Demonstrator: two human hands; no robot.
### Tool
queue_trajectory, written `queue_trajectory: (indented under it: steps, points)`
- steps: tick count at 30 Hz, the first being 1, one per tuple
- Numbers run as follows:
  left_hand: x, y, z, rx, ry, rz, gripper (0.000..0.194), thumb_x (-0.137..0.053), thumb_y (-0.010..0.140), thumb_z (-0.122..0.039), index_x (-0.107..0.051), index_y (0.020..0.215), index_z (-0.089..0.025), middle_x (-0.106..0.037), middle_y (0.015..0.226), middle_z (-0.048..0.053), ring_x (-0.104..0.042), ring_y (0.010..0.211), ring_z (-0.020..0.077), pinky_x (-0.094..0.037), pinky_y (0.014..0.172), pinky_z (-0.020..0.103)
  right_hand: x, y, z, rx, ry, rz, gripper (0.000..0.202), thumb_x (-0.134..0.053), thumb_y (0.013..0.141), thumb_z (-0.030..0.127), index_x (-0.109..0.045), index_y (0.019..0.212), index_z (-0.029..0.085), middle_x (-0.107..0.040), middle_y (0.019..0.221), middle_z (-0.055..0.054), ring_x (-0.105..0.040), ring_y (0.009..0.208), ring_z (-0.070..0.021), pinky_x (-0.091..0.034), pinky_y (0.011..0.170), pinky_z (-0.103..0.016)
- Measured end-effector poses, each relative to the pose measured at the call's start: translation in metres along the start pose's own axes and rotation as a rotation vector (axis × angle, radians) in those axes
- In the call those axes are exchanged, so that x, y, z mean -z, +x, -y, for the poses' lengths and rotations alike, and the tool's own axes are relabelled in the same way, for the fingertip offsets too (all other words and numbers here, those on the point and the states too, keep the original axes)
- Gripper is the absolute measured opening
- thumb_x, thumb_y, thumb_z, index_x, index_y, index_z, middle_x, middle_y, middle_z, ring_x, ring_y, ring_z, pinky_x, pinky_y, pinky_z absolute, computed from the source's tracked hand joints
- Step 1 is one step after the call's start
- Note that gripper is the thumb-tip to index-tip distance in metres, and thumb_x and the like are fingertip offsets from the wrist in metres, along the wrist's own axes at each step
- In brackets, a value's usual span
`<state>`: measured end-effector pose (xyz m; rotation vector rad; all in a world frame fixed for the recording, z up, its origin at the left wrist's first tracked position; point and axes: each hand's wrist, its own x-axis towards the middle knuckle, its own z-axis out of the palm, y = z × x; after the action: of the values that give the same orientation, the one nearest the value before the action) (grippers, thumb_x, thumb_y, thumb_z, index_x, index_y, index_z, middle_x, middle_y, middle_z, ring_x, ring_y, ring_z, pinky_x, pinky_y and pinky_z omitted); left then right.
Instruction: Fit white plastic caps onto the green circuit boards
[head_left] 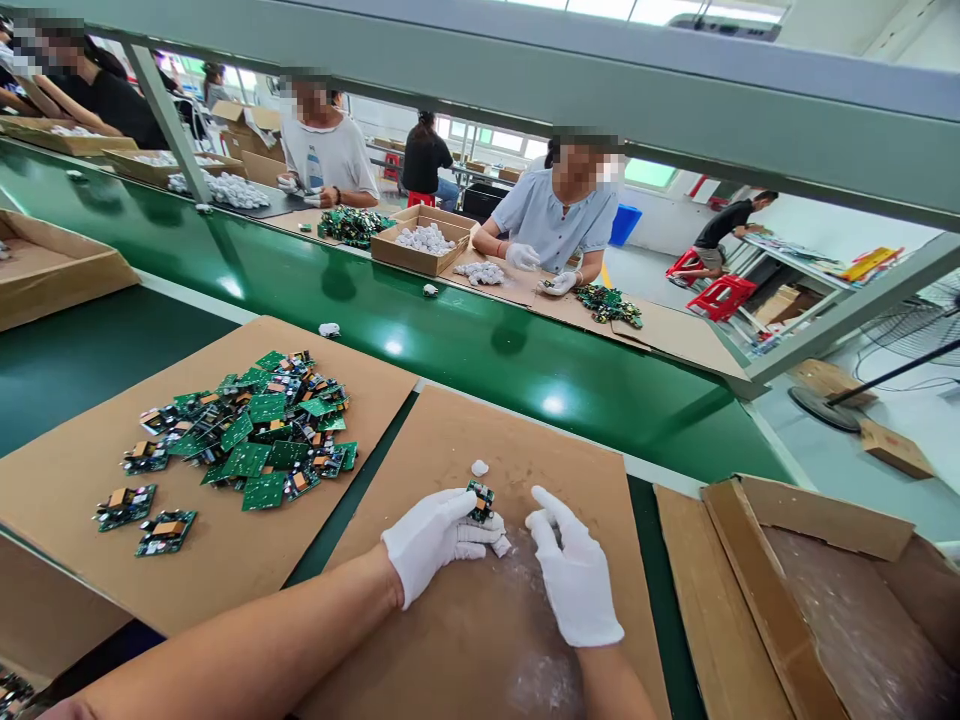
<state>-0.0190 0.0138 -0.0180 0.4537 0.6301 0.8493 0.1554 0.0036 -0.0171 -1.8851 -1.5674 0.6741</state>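
Bare forearm (285,620) foremost, the white-gloved left hand (439,535) pinched a square green circuit board (480,500), presumably for steadiness; the white-gloved right hand (574,570) gaped, apparently empty.

Left hand (442,540) and right hand (576,575): both in plain white fabric gloves. Small green circuit board (480,503): orange and black parts. Small rounded lump (479,467): solid white. Heaped rectangular circuit boards (251,430): bare green faces mixed with orange, black and white components. Flat cardboard sheet (450,640): tan-brown, cloudy whitish smears. Long smooth conveyor belt (360,310): deep green, white glare spots. From where I stand, also: pale-blue collared shirt (555,225), red plastic stools (721,298), bright-blue plastic bin (625,225).
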Motion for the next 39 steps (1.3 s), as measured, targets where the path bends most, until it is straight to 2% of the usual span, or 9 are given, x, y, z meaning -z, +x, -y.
queue_trajectory:
  steps: [10, 12, 16, 19, 23, 29, 33, 35, 39]
  points:
    - [0.000, 0.002, 0.005, -0.024, -0.065, -0.013, 0.022, -0.059, 0.074, -0.031, -0.053, 0.087, -0.014, -0.064, 0.085, 0.011, -0.062, 0.080, 0.0201, -0.040, 0.085, 0.038, -0.012, -0.008, -0.001, 0.258, -0.314, 0.120, 0.037, -0.056, 0.072, 0.032, -0.058, 0.108, 0.022, -0.062, 0.086, -0.005, -0.056, 0.085, -0.0227, -0.044, 0.076, -0.036]
    - [0.000, 0.002, 0.004, -0.005, -0.049, -0.041, 0.024, -0.059, 0.074, -0.032, -0.053, 0.088, -0.014, -0.064, 0.087, 0.011, -0.061, 0.082, 0.0199, -0.039, 0.087, 0.037, -0.006, -0.007, 0.000, 0.192, -0.183, 0.104, 0.033, -0.055, 0.073, 0.030, -0.059, 0.105, 0.022, -0.061, 0.080, -0.003, -0.056, 0.076, -0.0194, -0.044, 0.074, -0.034]
    - [0.000, 0.001, 0.001, 0.021, 0.001, -0.044, 0.028, -0.059, 0.073, -0.037, -0.053, 0.089, -0.015, -0.064, 0.093, 0.013, -0.060, 0.089, 0.0210, -0.040, 0.080, 0.032, 0.020, 0.000, 0.000, -0.166, 0.597, 0.101, 0.012, -0.057, 0.071, 0.031, -0.059, 0.075, 0.020, -0.045, 0.056, 0.004, -0.039, 0.046, -0.0091, -0.033, 0.043, -0.022]
    - [-0.001, 0.000, -0.002, 0.018, 0.046, -0.030, 0.033, -0.061, 0.070, -0.040, -0.053, 0.089, -0.014, -0.063, 0.095, 0.013, -0.061, 0.086, 0.0203, -0.042, 0.071, 0.027, 0.035, 0.005, -0.004, -0.197, 0.931, 0.078, 0.036, -0.050, 0.075, 0.043, -0.039, 0.050, 0.019, -0.026, 0.048, 0.007, -0.023, 0.038, -0.0058, -0.018, 0.033, -0.019]
    - [-0.004, -0.003, 0.003, -0.017, 0.075, 0.031, 0.035, -0.062, 0.069, -0.039, -0.053, 0.090, -0.013, -0.062, 0.094, 0.013, -0.061, 0.077, 0.0165, -0.042, 0.062, 0.022, 0.032, 0.006, -0.004, -0.220, 1.032, 0.078, 0.023, -0.061, 0.072, 0.039, -0.053, 0.067, 0.017, -0.042, 0.052, 0.006, -0.023, 0.033, -0.0019, -0.014, 0.031, -0.016]
    - [-0.002, -0.006, 0.015, 0.270, 0.086, 0.408, 0.040, -0.055, 0.073, -0.041, -0.051, 0.102, -0.014, -0.063, 0.090, 0.015, -0.063, 0.069, 0.0202, -0.045, 0.057, 0.026, 0.028, 0.004, -0.001, -0.180, 0.679, 0.035, 0.048, -0.055, 0.075, 0.033, -0.044, 0.121, 0.025, -0.061, 0.094, -0.004, -0.037, 0.043, -0.0054, -0.023, 0.032, -0.015]
    - [0.002, -0.005, 0.016, 0.286, 0.123, 0.417, 0.036, -0.058, 0.072, -0.040, -0.054, 0.097, -0.014, -0.063, 0.091, 0.015, -0.063, 0.068, 0.0190, -0.045, 0.058, 0.026, 0.026, 0.010, -0.016, -0.001, -0.080, -0.190, 0.047, -0.033, 0.087, 0.037, -0.036, 0.131, 0.021, -0.062, 0.097, -0.008, -0.057, 0.070, -0.0167, -0.048, 0.062, -0.032]
    - [0.002, -0.005, 0.015, 0.287, 0.131, 0.415, 0.037, -0.059, 0.072, -0.040, -0.054, 0.098, -0.014, -0.063, 0.091, 0.015, -0.063, 0.069, 0.0185, -0.045, 0.058, 0.025, 0.017, 0.010, -0.021, 0.119, -0.382, -0.146, 0.046, -0.033, 0.086, 0.031, -0.044, 0.127, 0.012, -0.056, 0.114, -0.014, -0.051, 0.105, -0.0259, -0.038, 0.092, -0.045]
    - [0.003, -0.006, 0.015, 0.267, 0.144, 0.468, 0.040, -0.056, 0.074, -0.039, -0.055, 0.104, -0.013, -0.062, 0.097, 0.016, -0.062, 0.071, 0.0164, -0.045, 0.060, 0.024, 0.002, 0.001, -0.021, 0.297, -0.554, 0.084, 0.048, -0.041, 0.079, 0.019, -0.048, 0.125, 0.010, -0.038, 0.136, -0.012, -0.025, 0.129, -0.0271, -0.023, 0.105, -0.043]
